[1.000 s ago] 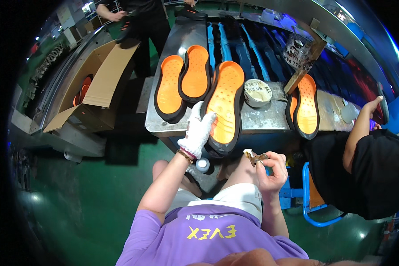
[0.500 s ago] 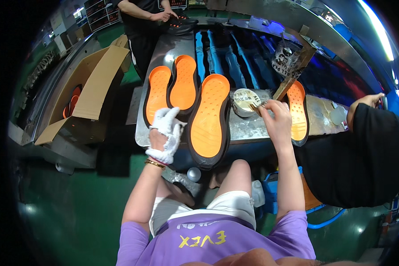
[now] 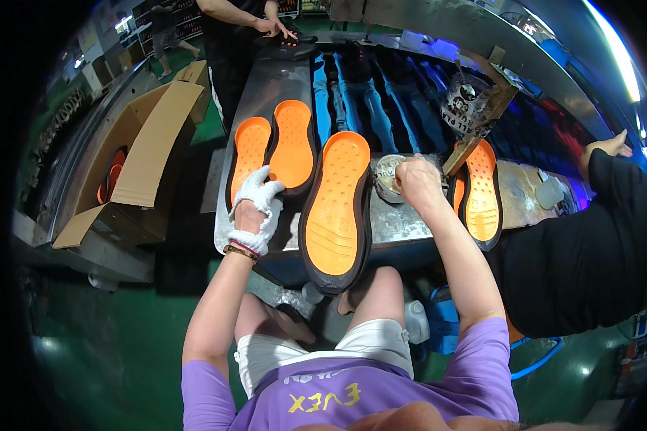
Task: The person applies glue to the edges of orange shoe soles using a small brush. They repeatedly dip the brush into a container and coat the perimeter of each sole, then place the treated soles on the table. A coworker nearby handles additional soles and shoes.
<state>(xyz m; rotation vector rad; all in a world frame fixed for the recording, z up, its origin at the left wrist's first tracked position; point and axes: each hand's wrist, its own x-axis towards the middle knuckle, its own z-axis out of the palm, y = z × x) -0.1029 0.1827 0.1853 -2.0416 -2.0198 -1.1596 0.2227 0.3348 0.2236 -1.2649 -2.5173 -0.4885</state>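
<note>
My left hand point(image 3: 254, 208), in a white glove with cut-away parts, is at the near end of the leftmost orange-and-black shoe sole point(image 3: 252, 142). Its thumb and fingers are apart; whether it touches the sole I cannot tell. Beside that lies a second orange sole point(image 3: 292, 136). A third, larger-looking sole point(image 3: 334, 208) rests in front of me, its near end jutting past the table edge. My bare right hand point(image 3: 418, 179) is closed at the rim of a round tub point(image 3: 387, 179), on a small brush mostly hidden by the fingers.
More orange soles point(image 3: 481, 194) lie right of a wooden post point(image 3: 474, 144). A conveyor point(image 3: 370, 93) with blue strips runs behind the metal table point(image 3: 266, 79). A cardboard box point(image 3: 151, 158) stands left. One co-worker's hands point(image 3: 269, 27) are at the far end; a dark-clothed person's arm point(image 3: 597, 158) reaches in at right.
My right hand has moved left and turned over the tub with the brush. My left hand has shifted slightly left and down. The far co-worker's hands have moved a little.
</note>
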